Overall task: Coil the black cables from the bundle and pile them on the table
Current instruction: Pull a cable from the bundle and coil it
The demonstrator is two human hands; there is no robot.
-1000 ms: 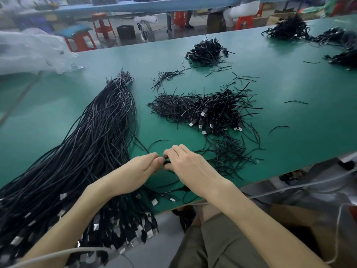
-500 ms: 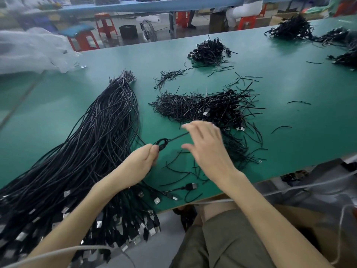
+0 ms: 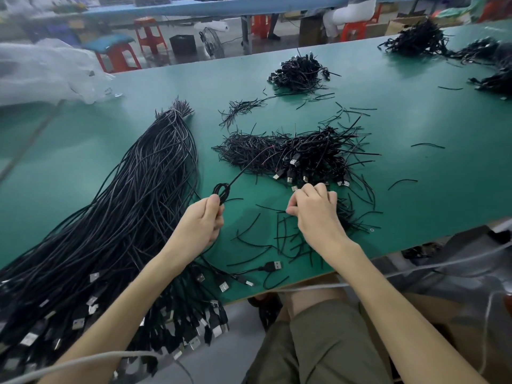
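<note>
Pinching at the thumb tip, the left hand's fingers point(image 3: 214, 203) are curled tight round a small coil of black cable point(image 3: 220, 191). The coil stands just above the fist. Its free tail runs up and to the right, thin and blurred, over the near edge of the heap beyond.

Left hand point(image 3: 199, 225) is held above the worktop point(image 3: 415, 195), palm turned inward.

Right hand point(image 3: 315, 214) is low, knuckles up, its fingers point(image 3: 303, 195) bunched and bent. Thumb and forefinger nip the end of a short black strand point(image 3: 270, 208), which lies flat on the green surface and points left. The two hands are apart, the coil not touching the right hand.

Under and around the right hand: scattered short strands point(image 3: 291, 241), criss-crossed, some hidden by the wrist. Near the front edge lies one loose USB cable point(image 3: 273, 266), plug to the right.

Just beyond the right hand: pile of coiled cables point(image 3: 302, 155), silver USB plugs showing along its near side.

Left of the left forearm: the bundle of long black cables point(image 3: 124, 217), fanned from a narrow far end, its plugs hanging over the near edge of the worktop.

Farther back, a smaller heap point(image 3: 300, 73). More heaps at the far right corner point(image 3: 418, 41). Clear plastic bag point(image 3: 41, 70) at far left.
</note>
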